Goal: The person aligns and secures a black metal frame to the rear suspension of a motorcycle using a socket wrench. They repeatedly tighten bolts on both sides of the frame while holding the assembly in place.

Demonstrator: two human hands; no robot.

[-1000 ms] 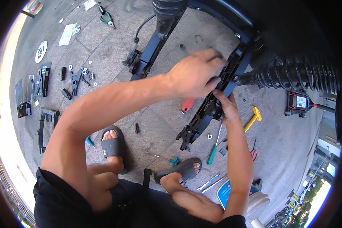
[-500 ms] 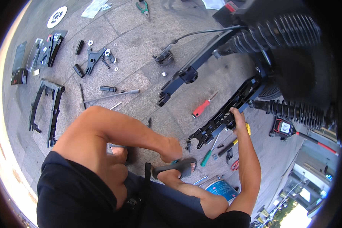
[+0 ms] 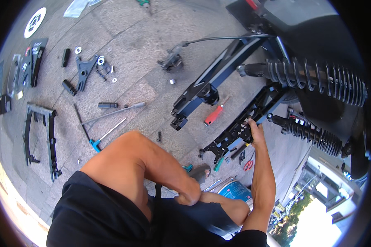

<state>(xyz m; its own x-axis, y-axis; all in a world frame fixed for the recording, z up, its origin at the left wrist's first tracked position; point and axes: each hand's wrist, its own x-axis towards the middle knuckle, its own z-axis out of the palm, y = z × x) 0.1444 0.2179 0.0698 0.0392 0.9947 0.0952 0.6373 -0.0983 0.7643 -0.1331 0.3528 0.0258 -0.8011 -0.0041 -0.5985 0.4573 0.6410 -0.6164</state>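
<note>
My right hand (image 3: 255, 132) is wrapped around the rear part of a black metal swingarm (image 3: 231, 138), thumb on top, beside a dark round fitting. Close to my legs, my left hand (image 3: 189, 194) is curled beside my thigh; its fingers are largely hidden, and whatever they hold does not show. A second, parallel black arm (image 3: 202, 92) juts out from the vehicle. On the paving between the two arms lies a red-handled screwdriver (image 3: 213, 115). A teal tool handle (image 3: 187, 168) rests by my sandal (image 3: 201, 173).
Coil-spring shocks (image 3: 317, 80) hang at the right. A cabled brake caliper (image 3: 171, 61), a dark bracket (image 3: 85, 72), a U-shaped frame (image 3: 51, 136), a blue T-handle wrench (image 3: 97, 144) and a long socket bar (image 3: 115, 112) lie leftward. A blue tub (image 3: 235, 191) stands near my knee.
My left hand has drawn back from beside the sandal toward my thigh. The right hand keeps its hold on the swingarm. The whole view has shifted.
</note>
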